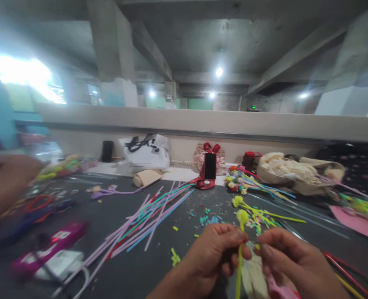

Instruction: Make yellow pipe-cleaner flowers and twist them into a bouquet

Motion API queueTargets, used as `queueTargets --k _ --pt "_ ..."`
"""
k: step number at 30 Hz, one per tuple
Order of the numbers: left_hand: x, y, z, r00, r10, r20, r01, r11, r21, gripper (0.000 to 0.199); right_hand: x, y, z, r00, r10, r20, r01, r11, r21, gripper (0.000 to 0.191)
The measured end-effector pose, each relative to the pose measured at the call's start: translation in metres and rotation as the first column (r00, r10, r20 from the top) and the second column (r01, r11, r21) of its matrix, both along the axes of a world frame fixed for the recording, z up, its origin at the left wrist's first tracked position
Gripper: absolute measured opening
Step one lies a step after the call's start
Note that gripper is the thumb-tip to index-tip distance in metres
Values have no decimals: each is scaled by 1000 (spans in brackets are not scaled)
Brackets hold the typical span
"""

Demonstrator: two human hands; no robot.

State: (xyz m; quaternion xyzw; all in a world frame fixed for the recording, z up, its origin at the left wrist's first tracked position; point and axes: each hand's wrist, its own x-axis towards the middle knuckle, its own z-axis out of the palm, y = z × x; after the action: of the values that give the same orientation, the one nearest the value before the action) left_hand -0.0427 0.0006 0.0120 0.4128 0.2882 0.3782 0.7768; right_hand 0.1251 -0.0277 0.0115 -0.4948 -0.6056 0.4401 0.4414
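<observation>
My left hand (216, 253) is closed, pinching the yellow fuzzy stem of a pipe-cleaner flower (242, 216) between thumb and forefinger. The flower's head stands above the fingertips and its stem runs down below them. Close on the right, my right hand (291, 257) is closed too, its fingertips pinched at a tiny yellow piece (257, 246). Under that palm shows a pink plastic handle (280, 288), mostly hidden. Pale cloth (252, 274) lies below and between both hands. Another yellow pipe-cleaner flower (237, 202) lies just beyond them.
Lilac, teal and red pipe cleaners (149, 224) lie across the dark table, near blue-green clippings (210, 220). A phone (210, 166) leans on a red stand. Finished colourful flowers (237, 179) lie behind. A purple power strip (49, 247) and a co-worker's blurred arm (9, 182) are at left.
</observation>
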Motion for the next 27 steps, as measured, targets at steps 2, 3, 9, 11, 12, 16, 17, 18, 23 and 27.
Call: queueTargets --k 2,3,9,11,12,16,17,18,23,27 --pt "14 -1 -4 999 -22 28 24 999 -47 14 3 2 0 995 25 -98 -24 1000 6 18" --pt "19 -1 -6 999 -39 34 41 997 -66 16 5 2 -1 993 10 -116 -8 1000 18 16" --pt "34 -1 -18 995 -86 50 91 988 -121 25 10 3 -10 995 -20 -97 27 997 77 8" --pt "33 -2 -21 996 -81 47 86 989 -119 26 8 2 -11 995 -37 -94 45 996 79 8" --pt "33 -3 -23 996 -74 45 78 990 -119 26 7 1 -11 994 -54 -92 61 995 76 8" --pt "30 -3 -28 997 -73 31 75 994 -76 26 0 2 -11 989 -121 -82 127 990 65 10" --pt "30 -3 -29 997 -72 23 73 996 -59 27 0 2 -11 989 -117 -87 123 990 66 11" --pt "30 -2 -29 998 -68 12 68 997 -43 28 -1 3 -12 990 -107 -91 113 992 59 12" --pt "29 2 -33 996 -87 -36 88 996 25 34 5 4 -18 985 4 -175 -13 999 -48 18" --pt "31 3 -41 983 -167 -72 169 986 10 36 12 5 -20 925 129 -357 -193 970 -150 17"
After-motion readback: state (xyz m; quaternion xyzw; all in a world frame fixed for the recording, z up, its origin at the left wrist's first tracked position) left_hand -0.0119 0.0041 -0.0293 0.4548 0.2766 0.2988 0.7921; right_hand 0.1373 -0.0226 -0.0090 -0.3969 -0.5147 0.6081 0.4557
